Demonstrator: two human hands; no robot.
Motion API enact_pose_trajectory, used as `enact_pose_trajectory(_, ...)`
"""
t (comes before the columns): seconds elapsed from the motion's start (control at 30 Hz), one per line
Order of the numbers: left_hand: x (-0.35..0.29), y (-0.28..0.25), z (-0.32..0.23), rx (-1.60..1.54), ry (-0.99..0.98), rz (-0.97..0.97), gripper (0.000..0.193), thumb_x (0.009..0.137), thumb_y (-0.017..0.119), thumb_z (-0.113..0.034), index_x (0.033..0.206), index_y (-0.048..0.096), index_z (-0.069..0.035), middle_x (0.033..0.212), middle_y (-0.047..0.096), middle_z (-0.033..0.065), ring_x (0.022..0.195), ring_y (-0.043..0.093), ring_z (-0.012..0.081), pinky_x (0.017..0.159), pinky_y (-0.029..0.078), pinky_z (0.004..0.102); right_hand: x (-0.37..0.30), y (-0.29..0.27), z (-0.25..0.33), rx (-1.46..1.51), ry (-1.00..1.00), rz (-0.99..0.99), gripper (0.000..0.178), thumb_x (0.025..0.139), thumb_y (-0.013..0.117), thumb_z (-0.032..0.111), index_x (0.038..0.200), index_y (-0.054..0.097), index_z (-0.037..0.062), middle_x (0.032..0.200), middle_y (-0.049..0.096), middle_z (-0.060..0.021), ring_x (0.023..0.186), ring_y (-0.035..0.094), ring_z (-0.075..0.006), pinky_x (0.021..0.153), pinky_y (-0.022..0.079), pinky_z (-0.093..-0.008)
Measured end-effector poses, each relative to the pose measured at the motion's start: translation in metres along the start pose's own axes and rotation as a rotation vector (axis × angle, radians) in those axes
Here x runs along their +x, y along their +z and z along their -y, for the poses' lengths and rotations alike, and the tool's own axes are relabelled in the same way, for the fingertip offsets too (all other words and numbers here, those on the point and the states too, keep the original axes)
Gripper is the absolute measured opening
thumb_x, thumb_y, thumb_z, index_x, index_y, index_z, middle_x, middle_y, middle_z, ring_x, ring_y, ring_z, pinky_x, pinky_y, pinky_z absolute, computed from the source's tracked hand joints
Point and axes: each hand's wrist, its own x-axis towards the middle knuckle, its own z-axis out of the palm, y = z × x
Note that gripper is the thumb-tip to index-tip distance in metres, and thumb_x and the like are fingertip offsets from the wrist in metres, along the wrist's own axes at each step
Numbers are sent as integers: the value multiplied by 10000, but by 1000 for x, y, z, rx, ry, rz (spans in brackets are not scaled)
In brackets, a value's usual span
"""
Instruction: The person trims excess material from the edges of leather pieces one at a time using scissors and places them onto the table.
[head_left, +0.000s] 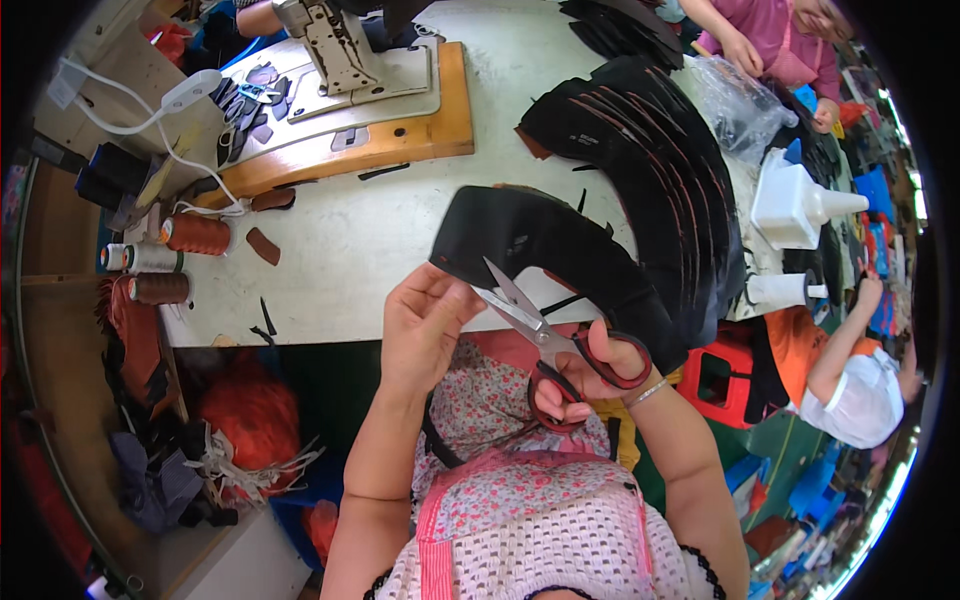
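My left hand (pixel 425 320) is closed in a pinch at the lower left corner of a curved black piece of material (pixel 545 240), which looks like fabric or leather. The rest of that piece arcs to the right over the table's near edge, above my right hand. My right hand (pixel 605 370) has its fingers through the red and black handles of a pair of scissors (pixel 540 335). Their blades are spread and point up and left, close to the pinching fingers. One blade tip overlaps the black piece; whether the material lies between the blades I cannot tell.
A fanned stack of curved black pieces (pixel 690 190) lies to the right on the white table (pixel 340 250). A sewing machine (pixel 345 60) stands at the back left, near thread spools (pixel 195 235). On the right are a white bottle (pixel 790 205), a red stool (pixel 718 380) and other people.
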Motion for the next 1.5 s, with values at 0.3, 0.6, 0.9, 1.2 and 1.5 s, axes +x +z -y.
enact_pose_trajectory(0.3, -12, -3, -6, 56, 50, 88, 174, 901, 540, 37, 1069, 567, 72, 992, 648, 137, 936, 624, 185, 863, 522, 353, 20, 6, 5, 10, -8, -9, 802, 842, 404, 693, 1256, 421, 6, 839, 535, -99, 568, 424, -100, 538, 354, -235)
enact_pose_trajectory(0.6, -15, -6, -12, 177, 76, 101, 153, 880, 544, 71, 1027, 587, 65, 935, 661, 118, 912, 626, 162, 833, 510, 314, 34, 16, 17, -154, -28, -93, 591, 851, 512, 617, 909, 554, 30, 699, 507, -38, 472, 409, -53, 418, 295, -202)
enact_pose_trajectory(0.9, 7, -115, -80, 378, 398, -427, 252, 878, 592, 1, 1127, 567, -31, 1044, 602, 58, 920, 596, 133, 821, 514, 285, 2, 72, 24, -1171, -69, -370, 340, 758, 767, 243, 729, 530, 0, 616, 465, -79, 591, 517, -176, 522, 379, -303)
enact_pose_trajectory(1.2, 2, -65, -71, 1631, 1030, -708, 348, 897, 582, -63, 1220, 495, 34, 1209, 538, 180, 1138, 515, 304, 901, 470, 380, -86, 67, -1, -1802, -345, -1899, 393, 672, 831, 184, 792, 503, 4, 658, 551, -103, 558, 567, -279, 529, 449, -351)
enact_pose_trajectory(1.5, -43, 79, 117, 871, -188, 311, 247, 920, 512, -46, 1151, 546, 34, 946, 660, 125, 854, 652, 182, 752, 517, 294, -82, 44, -33, -1268, -542, -1849, 341, 757, 741, 24, 904, 435, -4, 690, 573, -91, 595, 628, -177, 543, 493, -290)
